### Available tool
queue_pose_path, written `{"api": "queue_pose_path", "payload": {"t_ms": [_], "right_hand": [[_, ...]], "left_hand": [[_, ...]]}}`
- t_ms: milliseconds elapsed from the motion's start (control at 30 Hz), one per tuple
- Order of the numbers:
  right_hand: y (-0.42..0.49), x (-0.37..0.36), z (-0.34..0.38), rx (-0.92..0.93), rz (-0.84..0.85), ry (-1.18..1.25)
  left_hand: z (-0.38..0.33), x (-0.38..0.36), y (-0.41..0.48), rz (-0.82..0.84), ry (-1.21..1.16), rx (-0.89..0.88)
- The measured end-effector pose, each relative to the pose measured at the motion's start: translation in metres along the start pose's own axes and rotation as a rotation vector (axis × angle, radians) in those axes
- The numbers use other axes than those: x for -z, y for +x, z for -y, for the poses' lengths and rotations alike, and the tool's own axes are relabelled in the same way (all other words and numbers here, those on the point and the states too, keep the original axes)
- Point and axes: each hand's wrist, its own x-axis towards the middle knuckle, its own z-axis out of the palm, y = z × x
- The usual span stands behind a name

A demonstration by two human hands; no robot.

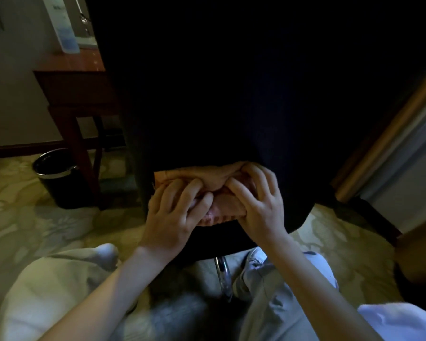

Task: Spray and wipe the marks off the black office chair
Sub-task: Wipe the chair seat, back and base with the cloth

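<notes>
The black office chair (219,94) fills the middle of the view, very dark, seen from behind and low down. An orange-pink cloth (207,177) lies bunched against the lower edge of its back. My left hand (175,212) grips the cloth's left part with curled fingers. My right hand (258,207) grips its right part, fingertips dug into the folds. No spray bottle shows. The chair's chrome post (223,274) stands below, between my legs.
A wooden desk (76,80) stands at the left with a leaflet stand (63,25) on it. A black waste bin (59,178) sits on the patterned carpet beside the desk leg. A wooden door frame (389,134) runs along the right. My knees rest on the carpet.
</notes>
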Motion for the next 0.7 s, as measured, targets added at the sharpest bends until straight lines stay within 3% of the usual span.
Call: {"api": "queue_pose_path", "payload": {"t_ms": [267, 467, 700], "right_hand": [[-0.083, -0.040, -0.003, -0.062, 0.177, 0.015], [-0.126, -0.059, -0.002, -0.067, 0.191, 0.031], [-0.167, -0.069, 0.002, -0.204, 0.292, 0.080]], "left_hand": [[-0.007, -0.038, -0.078, 0.154, 0.019, -0.044], [-0.019, -0.055, -0.121, 0.281, 0.062, -0.035], [-0.026, -0.068, -0.147, 0.410, 0.057, -0.077]]}}
